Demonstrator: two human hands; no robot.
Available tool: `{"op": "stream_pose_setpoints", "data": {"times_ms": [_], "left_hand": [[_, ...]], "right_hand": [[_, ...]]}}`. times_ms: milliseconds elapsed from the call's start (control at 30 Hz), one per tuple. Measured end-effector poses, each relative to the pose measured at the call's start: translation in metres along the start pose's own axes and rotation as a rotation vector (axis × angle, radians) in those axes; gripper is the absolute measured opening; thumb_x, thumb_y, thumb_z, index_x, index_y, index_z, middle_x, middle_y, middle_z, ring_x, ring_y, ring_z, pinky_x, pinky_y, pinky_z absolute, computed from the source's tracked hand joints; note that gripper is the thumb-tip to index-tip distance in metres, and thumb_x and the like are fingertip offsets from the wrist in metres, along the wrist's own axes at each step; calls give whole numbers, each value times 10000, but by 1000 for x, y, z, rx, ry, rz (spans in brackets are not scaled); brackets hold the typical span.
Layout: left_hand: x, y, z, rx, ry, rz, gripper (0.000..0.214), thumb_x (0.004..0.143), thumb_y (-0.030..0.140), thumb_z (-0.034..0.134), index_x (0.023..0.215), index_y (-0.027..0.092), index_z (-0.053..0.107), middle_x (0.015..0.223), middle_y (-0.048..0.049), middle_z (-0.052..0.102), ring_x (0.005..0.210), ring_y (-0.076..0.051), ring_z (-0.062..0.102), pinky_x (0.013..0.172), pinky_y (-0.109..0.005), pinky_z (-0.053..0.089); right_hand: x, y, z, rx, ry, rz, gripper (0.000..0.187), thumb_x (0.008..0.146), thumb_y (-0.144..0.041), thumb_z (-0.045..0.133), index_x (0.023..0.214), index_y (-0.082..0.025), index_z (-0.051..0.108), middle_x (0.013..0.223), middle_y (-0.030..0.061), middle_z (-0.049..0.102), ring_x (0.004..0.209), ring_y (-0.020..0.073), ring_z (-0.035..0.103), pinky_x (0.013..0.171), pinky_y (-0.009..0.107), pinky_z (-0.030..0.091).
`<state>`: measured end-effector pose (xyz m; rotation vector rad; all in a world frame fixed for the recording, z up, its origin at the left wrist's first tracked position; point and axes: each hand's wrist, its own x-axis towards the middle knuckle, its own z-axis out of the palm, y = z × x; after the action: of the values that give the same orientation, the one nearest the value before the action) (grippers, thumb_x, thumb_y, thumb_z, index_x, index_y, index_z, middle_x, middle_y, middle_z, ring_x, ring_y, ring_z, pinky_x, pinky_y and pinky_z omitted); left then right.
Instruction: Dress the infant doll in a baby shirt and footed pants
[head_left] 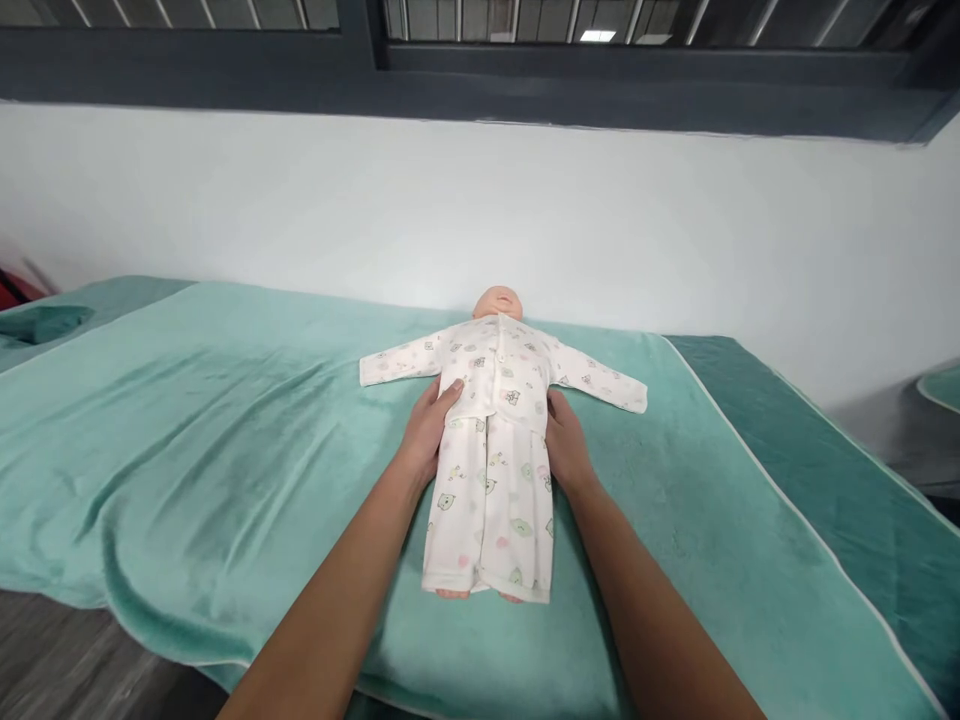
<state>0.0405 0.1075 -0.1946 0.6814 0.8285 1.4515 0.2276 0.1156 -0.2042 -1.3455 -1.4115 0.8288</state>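
A baby doll lies on its back, its bare head [498,301] toward the wall and its feet toward me. It wears a white printed long-sleeved top [495,362] and white printed trousers [489,510]. Both sleeves spread out sideways, with no doll hands showing at the cuffs. Just the tips of the feet peek from the trouser hems. My left hand [430,428] holds the doll's waist on the left, thumb over the top's edge. On the opposite side, my right hand [568,440] grips the waist, its fingers partly hidden by the clothes.
A light green blanket [225,440] with wrinkles on the left covers the bed. Darker green cloth [810,420] shows at the right. Behind stands a white wall [300,210] below a dark window frame [480,90]. Grey floor [60,650] appears at the lower left.
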Motion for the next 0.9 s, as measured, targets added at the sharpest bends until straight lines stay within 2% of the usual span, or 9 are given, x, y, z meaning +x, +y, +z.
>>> {"op": "stream_pose_setpoints", "data": {"times_ms": [167, 333, 500, 667, 767, 833, 900], "left_hand": [[8, -4, 0, 12, 16, -9, 589, 798, 375, 769, 1343, 215, 611, 1240, -110, 709, 1096, -271, 696, 999, -407, 550], [1, -4, -2, 61, 53, 17, 555, 837, 445, 716, 1330, 211, 619, 1289, -109, 684, 1196, -279, 646, 1064, -417, 501], [-7, -1, -5, 217, 206, 83, 469, 856, 482, 682, 1250, 229, 672, 1424, -63, 595, 1348, -275, 522, 1152, -398, 411], [-17, 0, -11, 245, 293, 134, 427, 861, 443, 670, 1238, 244, 659, 1406, -67, 604, 1291, -272, 564, 1107, -424, 449], [-58, -5, -26, 324, 360, 252, 363, 883, 465, 623, 1161, 237, 677, 1342, -81, 634, 1236, -250, 595, 1070, -397, 474], [-109, -14, -42, 453, 435, 303, 325, 899, 480, 588, 1115, 256, 684, 1260, -67, 669, 1182, -241, 620, 1030, -386, 499], [-169, -28, -56, 689, 554, 261, 258, 883, 511, 589, 970, 299, 709, 1065, -37, 716, 1071, -264, 657, 925, -392, 550]], "right_hand": [[2, 3, -1, 51, -11, 16, 318, 899, -440, 499, 1067, -217, 651, 1093, 42, 699, 979, 235, 594, 858, 345, 439], [0, 5, -1, -45, 1, 31, 283, 879, -414, 520, 1020, -216, 664, 1050, 50, 711, 940, 247, 607, 838, 365, 454], [4, 16, -1, -96, 124, -28, 291, 825, -303, 532, 1064, -210, 669, 1114, 86, 687, 1045, 261, 605, 923, 410, 464], [8, 27, -7, -47, 232, -4, 340, 785, -228, 488, 1079, -196, 657, 1174, 113, 644, 1113, 252, 598, 984, 429, 463], [6, 29, -12, 110, 266, 30, 303, 781, -270, 539, 1056, -204, 649, 1128, 96, 664, 1092, 244, 618, 994, 426, 465], [5, 28, -14, 203, 275, 46, 277, 761, -291, 585, 1017, -209, 650, 1087, 82, 679, 1067, 240, 630, 994, 422, 465], [4, 28, -14, 250, 271, 62, 265, 742, -289, 605, 990, -211, 652, 1066, 74, 685, 1053, 236, 636, 990, 418, 465]]}}
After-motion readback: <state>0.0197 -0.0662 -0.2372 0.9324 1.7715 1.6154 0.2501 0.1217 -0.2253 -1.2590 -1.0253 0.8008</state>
